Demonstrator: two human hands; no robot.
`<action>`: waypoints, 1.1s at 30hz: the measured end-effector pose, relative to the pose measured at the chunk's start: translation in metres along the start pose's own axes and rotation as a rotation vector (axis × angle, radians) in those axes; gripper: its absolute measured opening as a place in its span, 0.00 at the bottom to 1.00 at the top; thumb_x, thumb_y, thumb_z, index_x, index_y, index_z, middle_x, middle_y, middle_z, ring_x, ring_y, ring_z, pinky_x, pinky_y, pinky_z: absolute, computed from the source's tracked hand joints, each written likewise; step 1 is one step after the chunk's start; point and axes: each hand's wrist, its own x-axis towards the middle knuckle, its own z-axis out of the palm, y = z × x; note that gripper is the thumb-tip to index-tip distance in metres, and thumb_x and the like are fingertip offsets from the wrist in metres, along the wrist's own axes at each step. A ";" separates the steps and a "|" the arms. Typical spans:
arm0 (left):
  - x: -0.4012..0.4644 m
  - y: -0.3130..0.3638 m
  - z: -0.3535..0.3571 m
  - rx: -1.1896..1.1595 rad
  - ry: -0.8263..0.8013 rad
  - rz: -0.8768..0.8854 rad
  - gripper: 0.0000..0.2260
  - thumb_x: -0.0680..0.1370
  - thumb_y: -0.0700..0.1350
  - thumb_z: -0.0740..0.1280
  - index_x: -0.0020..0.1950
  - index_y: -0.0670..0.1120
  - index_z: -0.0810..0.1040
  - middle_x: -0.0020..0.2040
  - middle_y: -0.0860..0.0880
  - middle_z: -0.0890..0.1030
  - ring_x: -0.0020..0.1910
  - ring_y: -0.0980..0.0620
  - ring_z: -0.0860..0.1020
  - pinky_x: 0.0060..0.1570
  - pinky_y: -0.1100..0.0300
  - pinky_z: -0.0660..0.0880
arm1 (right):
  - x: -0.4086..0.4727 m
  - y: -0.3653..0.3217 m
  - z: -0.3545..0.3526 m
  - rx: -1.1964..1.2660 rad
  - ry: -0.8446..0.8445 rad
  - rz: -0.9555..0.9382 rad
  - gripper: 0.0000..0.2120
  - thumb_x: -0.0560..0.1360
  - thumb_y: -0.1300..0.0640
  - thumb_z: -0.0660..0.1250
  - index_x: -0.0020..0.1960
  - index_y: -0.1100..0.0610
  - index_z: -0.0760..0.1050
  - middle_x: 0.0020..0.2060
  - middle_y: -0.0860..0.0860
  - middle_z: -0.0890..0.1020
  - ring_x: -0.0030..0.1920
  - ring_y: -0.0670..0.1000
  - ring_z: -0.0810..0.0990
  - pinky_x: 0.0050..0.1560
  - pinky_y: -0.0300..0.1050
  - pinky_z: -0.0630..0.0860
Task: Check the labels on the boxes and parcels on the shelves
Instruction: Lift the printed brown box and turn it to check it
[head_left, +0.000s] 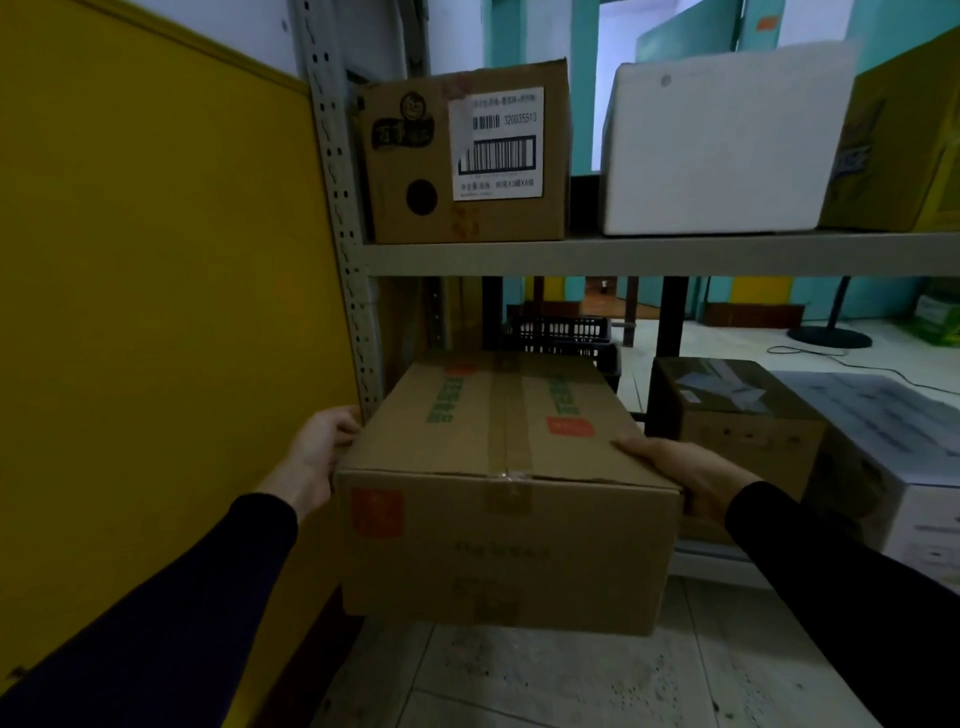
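A large taped cardboard box (509, 499) with orange and green print sticks out from the lower shelf toward me. My left hand (319, 452) grips its left side near the top edge. On the other side my right hand (680, 475) holds the right top edge, fingers lying over the lid. On the upper shelf (660, 254) a brown box (415, 156) faces me with a white barcode label (497, 145). A white foam box (722, 145) stands to its right.
A yellow wall panel (156, 312) closes the left side, next to the grey perforated upright (343, 234). A smaller brown parcel (743, 415) and a white printed carton (893, 467) sit right of the held box. A black crate (561, 338) is behind. A yellow box (904, 150) is at top right.
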 end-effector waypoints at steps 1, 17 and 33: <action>0.000 0.001 0.002 0.001 -0.014 -0.066 0.10 0.82 0.44 0.60 0.61 0.43 0.74 0.50 0.42 0.76 0.41 0.46 0.75 0.37 0.53 0.74 | 0.001 0.004 0.000 0.003 -0.002 -0.004 0.19 0.78 0.45 0.69 0.59 0.60 0.77 0.38 0.58 0.87 0.35 0.56 0.87 0.36 0.47 0.83; 0.036 -0.040 -0.004 0.341 -0.286 -0.063 0.26 0.81 0.54 0.65 0.77 0.50 0.64 0.63 0.44 0.79 0.57 0.43 0.80 0.55 0.50 0.79 | 0.024 0.028 0.010 0.155 0.026 -0.120 0.25 0.81 0.49 0.65 0.76 0.50 0.63 0.55 0.58 0.82 0.51 0.61 0.83 0.47 0.56 0.81; 0.057 -0.059 -0.002 0.198 -0.226 -0.082 0.35 0.72 0.69 0.68 0.72 0.49 0.72 0.59 0.44 0.83 0.57 0.41 0.81 0.59 0.40 0.77 | 0.036 0.059 0.008 0.177 -0.092 -0.166 0.33 0.78 0.64 0.68 0.77 0.42 0.62 0.61 0.57 0.80 0.56 0.61 0.83 0.52 0.59 0.82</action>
